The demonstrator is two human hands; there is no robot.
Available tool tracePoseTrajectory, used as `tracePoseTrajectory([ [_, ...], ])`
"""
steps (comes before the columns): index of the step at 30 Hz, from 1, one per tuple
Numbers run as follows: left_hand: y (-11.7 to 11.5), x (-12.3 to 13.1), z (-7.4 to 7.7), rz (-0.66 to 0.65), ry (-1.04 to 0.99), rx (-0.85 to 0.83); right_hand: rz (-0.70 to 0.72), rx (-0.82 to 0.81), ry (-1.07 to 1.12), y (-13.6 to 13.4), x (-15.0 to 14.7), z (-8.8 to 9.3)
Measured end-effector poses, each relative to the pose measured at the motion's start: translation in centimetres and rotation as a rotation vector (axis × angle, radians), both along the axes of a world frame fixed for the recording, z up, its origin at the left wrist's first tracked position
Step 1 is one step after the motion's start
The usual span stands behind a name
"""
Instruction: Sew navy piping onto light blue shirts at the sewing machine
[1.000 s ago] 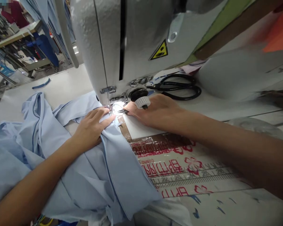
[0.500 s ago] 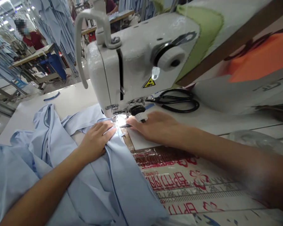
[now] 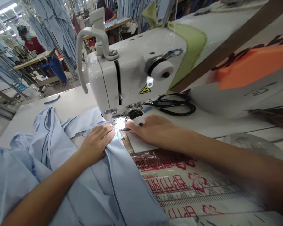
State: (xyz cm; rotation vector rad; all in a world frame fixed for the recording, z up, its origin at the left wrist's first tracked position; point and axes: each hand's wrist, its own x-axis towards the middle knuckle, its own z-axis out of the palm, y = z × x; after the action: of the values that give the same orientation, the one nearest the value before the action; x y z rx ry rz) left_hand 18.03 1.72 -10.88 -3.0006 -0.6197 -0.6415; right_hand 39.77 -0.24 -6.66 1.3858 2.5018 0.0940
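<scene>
My left hand point(image 3: 96, 143) lies flat on a light blue shirt-fabric garment point(image 3: 61, 179), pressing a folded layer right beside the presser foot point(image 3: 116, 120) of a white industrial sewing machine point(image 3: 132, 69). My right hand point(image 3: 153, 131) rests on the white machine bed to the right of the foot. A small pointed metal tool point(image 3: 124, 129) pokes from its fingertips towards the fabric edge. The needle is hidden in the glare of the machine lamp. Black-handled scissors point(image 3: 172, 105) lie behind my right hand, out of its reach by a short gap.
A printed plastic ruler mat point(image 3: 186, 182) lies on the table at front right. An orange piece point(image 3: 250, 70) sits at upper right. A co-worker in a red top point(image 3: 33, 44) stands at a far table, among hanging blue garments point(image 3: 56, 31).
The view has tilted up and shifted, showing more of the machine head and the room. Both hands stay at the presser foot, and the fabric has not visibly moved.
</scene>
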Motion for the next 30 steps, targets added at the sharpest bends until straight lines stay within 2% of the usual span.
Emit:
tracePoseTrajectory([
  [14, 0.0, -0.1, 0.0, -0.011, -0.016, 0.014, -0.011, -0.001, 0.019, -0.1, -0.3, 0.3],
  [18, -0.1, 0.0, 0.1, -0.007, -0.014, 0.003, -0.061, -0.038, 0.061, 0.1, -0.5, 0.4],
  [21, -0.1, 0.1, 0.2, -0.013, -0.007, -0.005, -0.095, -0.053, 0.157, 0.4, -0.8, 0.0],
  [25, -0.4, 0.2, 1.0, -0.013, 0.028, -0.066, -0.069, -0.038, 0.299, 0.8, -1.0, -1.1],
  [28, -0.5, 0.3, 1.5, 0.038, 0.101, -0.104, -0.058, -0.022, 0.339, 0.9, -1.0, -1.5],
  [30, -0.5, 0.3, 1.6, 0.077, 0.164, -0.066, -0.056, -0.032, 0.335, 1.0, -1.0, -1.5],
])
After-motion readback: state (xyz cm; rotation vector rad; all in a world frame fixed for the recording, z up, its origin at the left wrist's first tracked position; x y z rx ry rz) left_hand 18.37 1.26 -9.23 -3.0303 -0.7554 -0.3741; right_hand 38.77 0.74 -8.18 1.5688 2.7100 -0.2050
